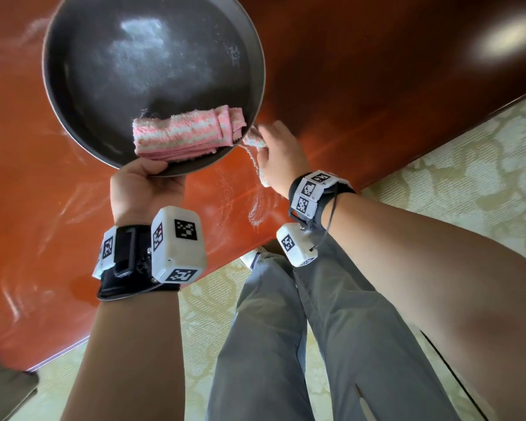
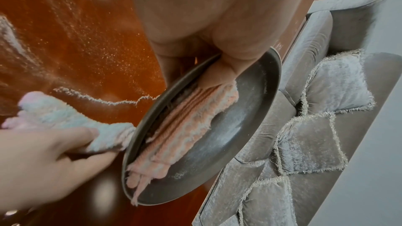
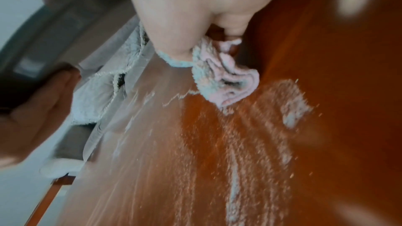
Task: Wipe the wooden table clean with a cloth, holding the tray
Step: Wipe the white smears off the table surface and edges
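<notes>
Left hand (image 1: 143, 189) grips near rim of round dark tray (image 1: 152, 34), thumb inside pinning a folded pink-striped towel (image 1: 189, 130); tray tilts above the wooden table (image 1: 377, 71). Right hand (image 1: 281, 154) bunches a pale cloth (image 3: 226, 78) in curled fingers, pressed on the tabletop just beside the tray rim. White powder (image 3: 239, 143) streaks the wood near the cloth; looks like flour, blurry.
</notes>
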